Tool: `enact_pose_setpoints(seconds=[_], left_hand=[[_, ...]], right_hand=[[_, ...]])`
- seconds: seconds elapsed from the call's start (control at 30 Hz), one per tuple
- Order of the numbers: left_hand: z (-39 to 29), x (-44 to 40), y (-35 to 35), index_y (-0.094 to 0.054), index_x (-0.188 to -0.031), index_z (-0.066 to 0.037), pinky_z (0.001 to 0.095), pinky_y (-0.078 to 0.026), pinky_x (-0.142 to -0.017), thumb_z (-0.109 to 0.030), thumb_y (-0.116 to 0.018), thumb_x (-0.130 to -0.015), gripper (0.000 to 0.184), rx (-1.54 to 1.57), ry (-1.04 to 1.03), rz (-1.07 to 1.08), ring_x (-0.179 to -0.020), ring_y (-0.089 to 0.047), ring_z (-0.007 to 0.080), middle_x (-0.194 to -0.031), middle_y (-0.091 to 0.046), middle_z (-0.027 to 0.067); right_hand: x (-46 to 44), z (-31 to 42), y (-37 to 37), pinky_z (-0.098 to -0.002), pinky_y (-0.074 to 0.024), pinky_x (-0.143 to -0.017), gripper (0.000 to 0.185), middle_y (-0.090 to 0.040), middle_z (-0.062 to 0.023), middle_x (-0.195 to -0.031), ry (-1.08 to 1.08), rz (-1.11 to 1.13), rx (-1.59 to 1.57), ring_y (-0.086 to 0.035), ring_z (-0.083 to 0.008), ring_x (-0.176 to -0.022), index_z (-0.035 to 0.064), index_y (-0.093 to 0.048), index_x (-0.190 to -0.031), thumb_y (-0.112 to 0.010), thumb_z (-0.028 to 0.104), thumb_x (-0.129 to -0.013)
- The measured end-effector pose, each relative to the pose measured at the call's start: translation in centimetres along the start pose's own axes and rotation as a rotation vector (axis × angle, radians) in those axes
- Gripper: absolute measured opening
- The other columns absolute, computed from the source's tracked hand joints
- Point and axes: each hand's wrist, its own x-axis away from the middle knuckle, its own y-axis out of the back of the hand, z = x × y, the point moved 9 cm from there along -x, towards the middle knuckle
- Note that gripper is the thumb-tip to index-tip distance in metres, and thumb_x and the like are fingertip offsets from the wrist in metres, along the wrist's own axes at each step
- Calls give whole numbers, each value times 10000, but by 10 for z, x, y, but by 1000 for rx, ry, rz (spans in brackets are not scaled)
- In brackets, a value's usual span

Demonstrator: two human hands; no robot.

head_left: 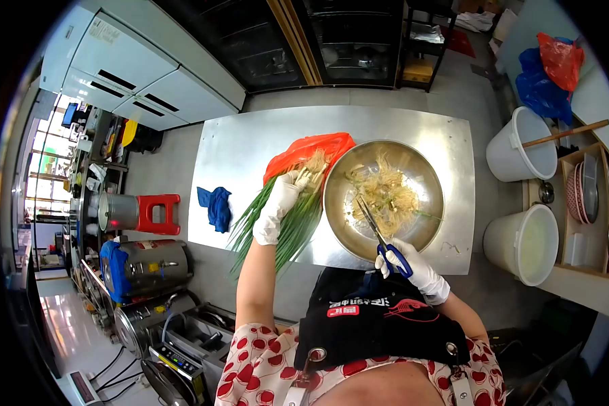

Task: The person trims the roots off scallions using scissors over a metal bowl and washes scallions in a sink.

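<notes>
Green onions (293, 227) lie on the metal table, their roots towards a red plastic bag (304, 147). My left hand (283, 199), in a white glove, is closed round stalks near the white root ends. A wide steel bowl (338, 233) stands to the right, with cut roots (394, 196) inside. My gloved right hand (411, 266) holds scissors (381, 242) by their blue handles at the bowl's near rim. The blades point over the bowl and look slightly apart.
A blue cloth (216, 209) lies on the steel table (250, 128) at the left. Two white buckets (519, 152) (525, 245) stand off its right side, a wooden stick (565, 133) across the farther one. A red stool (159, 214) is off to the left.
</notes>
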Motion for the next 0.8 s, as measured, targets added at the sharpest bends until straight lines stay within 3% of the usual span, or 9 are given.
enact_pose_setpoints(seconds=[0.07,0.17,0.2,0.3,0.53,0.63,0.8], left_hand=[[-13,6,-6,-629,-1118,15,248,-471,-766,-169,-583,-951,252,117,-20,55,-800,-577,96,-908,-672,41],[-56,17,-22,-631,-1055,26,238,-465,-743,-156,-560,-963,216,84,-100,27,-776,-574,92,-867,-663,31],[-76,20,-33,-627,-988,21,229,-456,-706,-165,-540,-974,206,234,-141,20,-730,-566,94,-796,-634,20],[-84,16,-53,-604,-993,-5,228,-455,-662,-209,-537,-982,214,328,-140,212,-675,-548,91,-776,-613,13],[-86,20,-95,-613,-983,3,236,-472,-681,-215,-531,-984,232,251,-62,266,-697,-572,106,-778,-626,37],[-83,21,-111,-630,-986,14,243,-497,-678,-176,-552,-972,206,233,-37,298,-693,-598,113,-790,-653,54],[-85,26,-125,-653,-982,37,238,-505,-647,-167,-577,-958,219,162,7,299,-657,-606,114,-774,-669,67]], right_hand=[[-1,2,-3,-228,-506,-646,278,-623,-80,-834,-8,-14,12,-594,-106,-681,-6,-501,-984,-582,259,-955],[-4,7,-1,-232,-503,-629,263,-620,-79,-828,8,-22,15,-589,-104,-675,-7,-498,-972,-588,239,-951],[-5,8,5,-232,-501,-622,256,-618,-76,-824,15,-35,31,-586,-102,-672,-3,-498,-970,-598,231,-945],[-7,7,10,-229,-494,-604,236,-608,-67,-810,14,-79,45,-578,-98,-666,9,-498,-967,-624,204,-928],[-2,10,26,-200,-454,-572,345,-581,-35,-796,24,-204,182,-537,-58,-655,25,-504,-984,-720,260,-853],[-7,7,34,-211,-438,-556,367,-589,-35,-813,130,-237,277,-528,-61,-643,17,-508,-988,-722,282,-851],[-6,5,38,-204,-438,-573,368,-589,-26,-782,78,-258,203,-529,-61,-652,21,-506,-978,-724,290,-851]])
